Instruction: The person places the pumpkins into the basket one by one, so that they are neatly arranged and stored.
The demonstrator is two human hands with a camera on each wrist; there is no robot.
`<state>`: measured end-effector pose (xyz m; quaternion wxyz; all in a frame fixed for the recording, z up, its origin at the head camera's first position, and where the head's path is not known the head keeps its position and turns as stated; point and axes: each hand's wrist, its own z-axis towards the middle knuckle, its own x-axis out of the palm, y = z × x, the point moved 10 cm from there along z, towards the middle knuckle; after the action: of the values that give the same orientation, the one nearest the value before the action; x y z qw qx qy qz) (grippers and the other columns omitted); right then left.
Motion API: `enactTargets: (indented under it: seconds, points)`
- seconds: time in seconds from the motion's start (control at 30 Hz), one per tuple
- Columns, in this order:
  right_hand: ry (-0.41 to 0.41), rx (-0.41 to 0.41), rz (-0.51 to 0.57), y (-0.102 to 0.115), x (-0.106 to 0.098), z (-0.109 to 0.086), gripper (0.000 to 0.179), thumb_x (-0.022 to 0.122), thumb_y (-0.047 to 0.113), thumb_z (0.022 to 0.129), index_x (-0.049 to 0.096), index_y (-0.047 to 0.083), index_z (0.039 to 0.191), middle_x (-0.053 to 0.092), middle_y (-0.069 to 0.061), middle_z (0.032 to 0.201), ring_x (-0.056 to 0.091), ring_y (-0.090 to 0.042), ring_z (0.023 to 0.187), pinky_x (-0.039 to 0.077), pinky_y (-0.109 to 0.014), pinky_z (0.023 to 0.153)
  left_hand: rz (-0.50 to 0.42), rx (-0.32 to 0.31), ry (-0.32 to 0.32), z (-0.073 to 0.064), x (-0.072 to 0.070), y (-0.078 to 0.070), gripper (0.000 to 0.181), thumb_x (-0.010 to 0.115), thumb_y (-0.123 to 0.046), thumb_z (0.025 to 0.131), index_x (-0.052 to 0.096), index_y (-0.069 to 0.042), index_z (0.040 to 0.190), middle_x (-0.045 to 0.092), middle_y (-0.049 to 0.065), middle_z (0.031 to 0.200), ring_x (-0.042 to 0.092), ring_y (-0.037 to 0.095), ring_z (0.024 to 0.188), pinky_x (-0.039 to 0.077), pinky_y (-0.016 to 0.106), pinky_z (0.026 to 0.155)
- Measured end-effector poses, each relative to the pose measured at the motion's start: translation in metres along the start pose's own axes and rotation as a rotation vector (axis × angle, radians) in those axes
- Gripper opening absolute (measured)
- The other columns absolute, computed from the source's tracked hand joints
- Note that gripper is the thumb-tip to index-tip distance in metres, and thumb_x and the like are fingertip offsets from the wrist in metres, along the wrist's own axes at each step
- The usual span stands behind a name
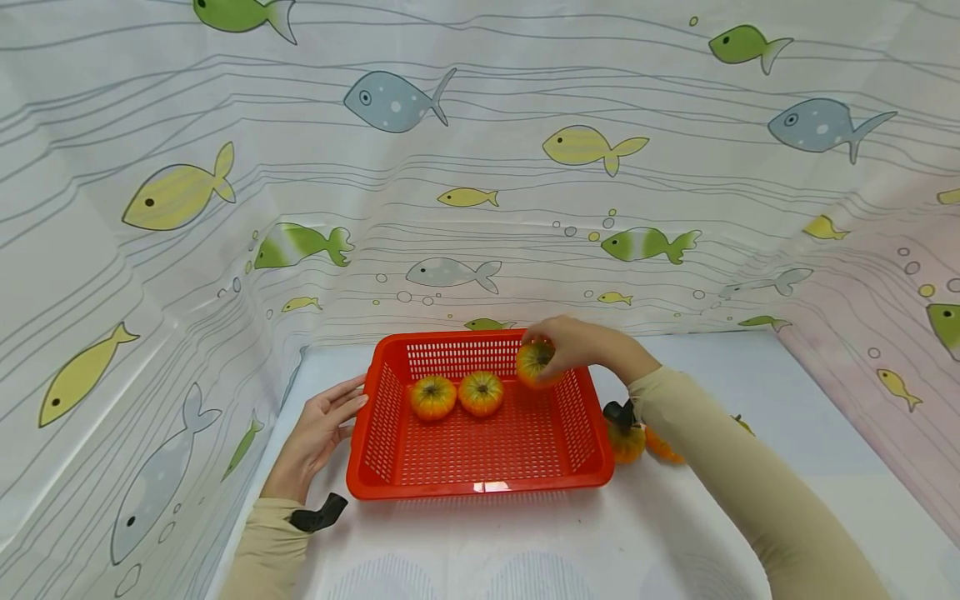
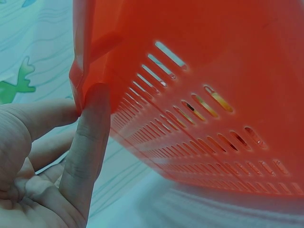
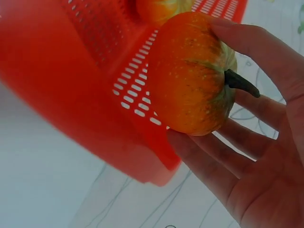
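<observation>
Held pumpkin: orange with yellow-green, dark curved stem. Located over the back right corner of the red basket; cannot tell whether it touches the basket wall.

Grip: the right hand is half closed, digits curled round opposite flanks at the fingertips. In the right wrist view the stem points toward the palm, which stands off the skin.

Handling (judged): probably light, since fingertips alone bear it; skin looks firm and smooth, so it may slip or roll if held off-centre. Best hold is across the widest part of the body, thumb opposite fingers. The thin stem looks the weakest part and a poor handle.

Inside the basket, one pumpkin and a second pumpkin sit side by side near the back wall, stems up.

The left hand is at the left rim; its wrist view shows digits either side of the lip in a light pinch. The slotted basket looks like thin, fairly stiff plastic; the lip is a sound place to steady it.

Beyond the right wall, two further pumpkins lie on the white table, partly hidden by the sleeve. Fish-print sheeting stands behind.
</observation>
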<state>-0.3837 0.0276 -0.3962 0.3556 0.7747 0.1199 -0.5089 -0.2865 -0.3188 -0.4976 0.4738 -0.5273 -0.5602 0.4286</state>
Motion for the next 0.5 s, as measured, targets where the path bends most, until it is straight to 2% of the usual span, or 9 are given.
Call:
enactTargets:
  seconds: [0.27,0.5]
  points:
    - [0.07,-0.013,-0.034,0.005,0.019,0.016,0.057,0.086,0.026,0.083,0.065,0.007,0.132,0.069,-0.008,0.119,0.061,-0.021,0.103,0.057,-0.037,0.093,0.002,0.005,0.003,0.0,0.001,0.0,0.064,0.065,-0.019,0.103,0.038,0.0,0.157,0.071,-0.012,0.112,0.072,0.006,0.096,0.063,0.025,0.074]
    - [0.128,0.04,-0.055,0.002,0.034,0.029,0.057,0.086,0.028,0.084,0.063,0.011,0.134,0.067,-0.005,0.121,0.06,-0.021,0.105,0.055,-0.039,0.098,-0.003,0.011,0.007,0.0,0.001,0.0,0.064,0.065,-0.019,0.103,0.037,0.0,0.158,0.072,-0.012,0.113,0.072,0.006,0.096,0.063,0.025,0.075]
